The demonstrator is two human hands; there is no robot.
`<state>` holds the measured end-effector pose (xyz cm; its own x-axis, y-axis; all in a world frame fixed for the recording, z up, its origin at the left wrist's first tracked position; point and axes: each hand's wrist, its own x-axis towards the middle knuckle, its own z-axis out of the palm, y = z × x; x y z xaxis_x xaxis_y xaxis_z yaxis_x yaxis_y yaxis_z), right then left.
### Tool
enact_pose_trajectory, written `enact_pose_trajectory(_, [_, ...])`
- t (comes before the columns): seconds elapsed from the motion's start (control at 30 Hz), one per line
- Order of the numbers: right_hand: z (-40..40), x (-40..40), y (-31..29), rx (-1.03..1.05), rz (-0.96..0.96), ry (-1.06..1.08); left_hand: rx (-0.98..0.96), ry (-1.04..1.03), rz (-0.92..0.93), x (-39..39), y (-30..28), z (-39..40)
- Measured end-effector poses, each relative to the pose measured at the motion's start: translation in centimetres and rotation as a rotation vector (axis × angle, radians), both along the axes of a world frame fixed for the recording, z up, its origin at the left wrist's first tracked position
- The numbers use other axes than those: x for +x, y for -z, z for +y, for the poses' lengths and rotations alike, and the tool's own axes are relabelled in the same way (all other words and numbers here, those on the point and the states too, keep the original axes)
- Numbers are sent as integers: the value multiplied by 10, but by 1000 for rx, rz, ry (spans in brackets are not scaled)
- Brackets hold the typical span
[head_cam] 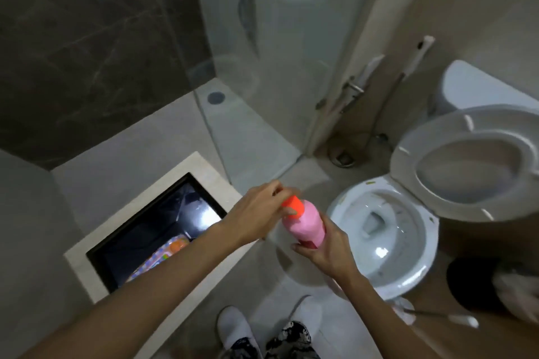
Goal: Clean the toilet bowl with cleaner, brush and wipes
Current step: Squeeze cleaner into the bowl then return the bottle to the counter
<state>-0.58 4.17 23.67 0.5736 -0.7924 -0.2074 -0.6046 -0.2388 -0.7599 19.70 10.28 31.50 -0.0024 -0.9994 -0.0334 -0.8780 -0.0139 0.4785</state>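
A pink cleaner bottle [306,224] with an orange cap [293,204] is held in the air just left of the white toilet bowl [428,244]. My right hand [323,250] grips the bottle's lower body. The fingers of my left hand [259,212] are closed around the orange cap. The toilet's seat and lid [408,154] stand raised, and the bowl's inside shows dark streaks. A toilet brush [431,315] lies on the floor to the right of my feet.
A black sink [151,230] in a pale stone counter sits at lower left, with a colourful item in it. A glass shower screen [262,81] stands behind. A spray hose [358,87] hangs on the wall. A dark bin [472,285] stands at right.
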Motion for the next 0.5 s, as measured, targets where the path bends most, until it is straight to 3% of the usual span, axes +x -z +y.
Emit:
enact_pose_trajectory(0.23, [-43, -102, 14, 8, 72, 169, 27, 195, 48, -93, 20, -70])
enact_pose_trajectory(0.37, [-60, -148, 21, -5, 106, 213, 55, 160, -60, -132, 31, -108])
enact_pose_trajectory(0.5, [-73, -181, 32, -8, 112, 269, -16, 336, 55, -165, 42, -130])
